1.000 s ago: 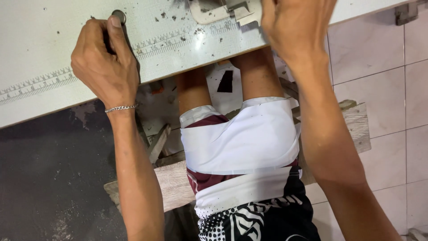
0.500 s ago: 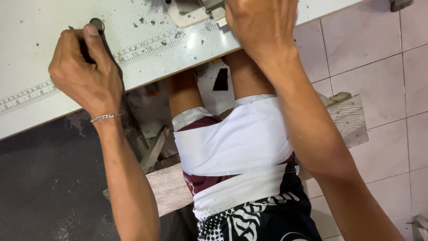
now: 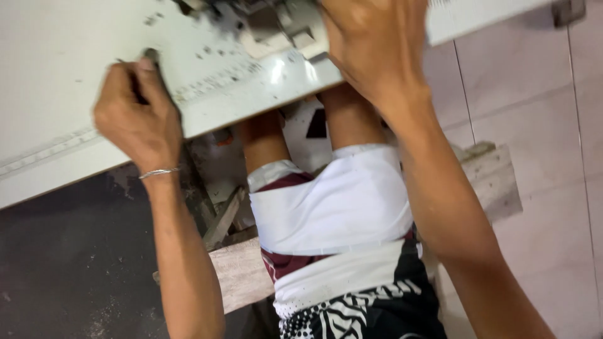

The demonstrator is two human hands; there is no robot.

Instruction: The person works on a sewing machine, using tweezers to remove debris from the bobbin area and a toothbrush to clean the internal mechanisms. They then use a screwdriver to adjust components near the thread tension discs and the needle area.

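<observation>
Down at the left, my left hand [image 3: 137, 119] is fisted tight around a slim dark tool [image 3: 151, 63], a pen-like or punch-like thing whose tip sticks out above my knuckles and rests on the white board [image 3: 56, 75]. A thin silver bracelet [image 3: 158, 172] sits on that wrist. I judge the tool light and stiff, easy to steer from a fist grip low on its shaft; its smooth dark body could slip if my palm is damp.

The board lies across my front, sloping up to the right, its near edge over my knees. A printed ruler strip [image 3: 207, 85] runs along that edge, pale grey marks on white, and dark specks and crumbs are scattered around it. The board looks rigid and flat, probably heavy for one hand, so I would take it by the near edge with both.

Further right, at the top, a grey metal fitting [image 3: 276, 28] with squared blocks sits on the board; it is blurred and I cannot tell what it is. My right hand [image 3: 377, 53] lies over the board just beside it, fingers curled past the frame's top, so I cannot tell whether it grips anything or only presses down.

Below, my lap shows white and maroon shorts [image 3: 333, 207], a black-and-white patterned cloth [image 3: 358, 314], and a worn wooden bench [image 3: 496, 182] on pale tiled floor [image 3: 540, 94]. No packages or signs show.
</observation>
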